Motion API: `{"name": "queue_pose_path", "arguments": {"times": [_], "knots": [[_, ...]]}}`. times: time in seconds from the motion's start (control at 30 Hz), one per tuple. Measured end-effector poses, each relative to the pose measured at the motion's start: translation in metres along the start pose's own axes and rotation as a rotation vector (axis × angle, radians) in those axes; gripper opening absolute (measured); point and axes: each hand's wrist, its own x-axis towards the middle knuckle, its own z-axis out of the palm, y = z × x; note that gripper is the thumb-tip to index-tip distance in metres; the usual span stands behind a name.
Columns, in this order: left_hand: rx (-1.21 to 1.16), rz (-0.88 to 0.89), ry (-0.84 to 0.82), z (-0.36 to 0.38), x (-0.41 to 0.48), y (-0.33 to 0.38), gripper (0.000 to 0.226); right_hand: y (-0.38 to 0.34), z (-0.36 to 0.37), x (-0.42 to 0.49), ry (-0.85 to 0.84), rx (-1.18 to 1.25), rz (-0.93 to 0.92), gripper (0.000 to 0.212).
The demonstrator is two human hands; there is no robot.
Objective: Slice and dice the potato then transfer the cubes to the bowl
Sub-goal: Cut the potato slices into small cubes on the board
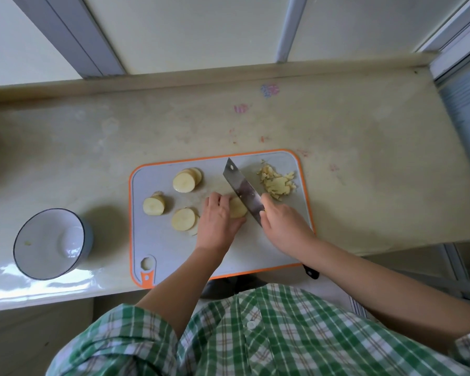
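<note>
Now | L fingers atop potato slice | R fingers grip knife alongside

Open bench lies between my board and the bowl. Three potato slice stacks obstruct my path across the board's left half.

The left grip curls over a potato piece while the right grip clasps the knife, forearms bare.
</note>
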Motion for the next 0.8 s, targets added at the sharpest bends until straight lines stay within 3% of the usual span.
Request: {"name": "queue_pose_path", "arguments": {"times": [0.13, 0.37, 0.8], "knots": [[0.017, 0.002, 0.007, -0.001, 0.0, -0.003, 0.045, -0.002, -0.005, -0.004, -0.073, -0.029, -0.017, 0.007], [-0.019, -0.023, -0.006, -0.002, 0.005, -0.003, 0.039, -0.007, 0.011, -0.003, -0.09, -0.083, 0.037, 0.034], [-0.028, 0.001, -0.007, -0.004, 0.002, -0.004, 0.047, -0.008, 0.008, 0.009, -0.005, -0.009, 0.005, 0.027]]}}
